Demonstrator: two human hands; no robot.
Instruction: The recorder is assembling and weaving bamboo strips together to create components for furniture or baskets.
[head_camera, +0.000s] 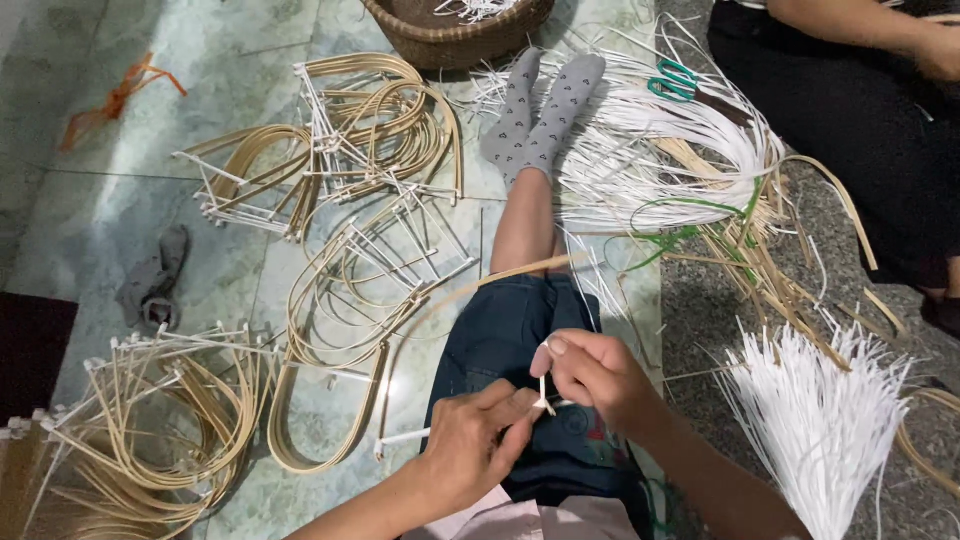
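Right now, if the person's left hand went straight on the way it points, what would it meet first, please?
Most likely the right hand: the left hand points up-right at it, both pinching a white strip between them.

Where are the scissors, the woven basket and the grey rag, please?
scissors (676, 80), head view, on the green handles.
woven basket (450, 40), head view, on its side wall.
grey rag (155, 280), head view, on its middle.

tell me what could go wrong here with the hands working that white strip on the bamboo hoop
1. The left hand and right hand pinch a thin white strip at its very end; it could slip loose.
2. The bent bamboo strip looks under tension and might spring out across the lap.
3. The scissors lie half buried in loose white strips near the socked feet, easy to kick or lose.
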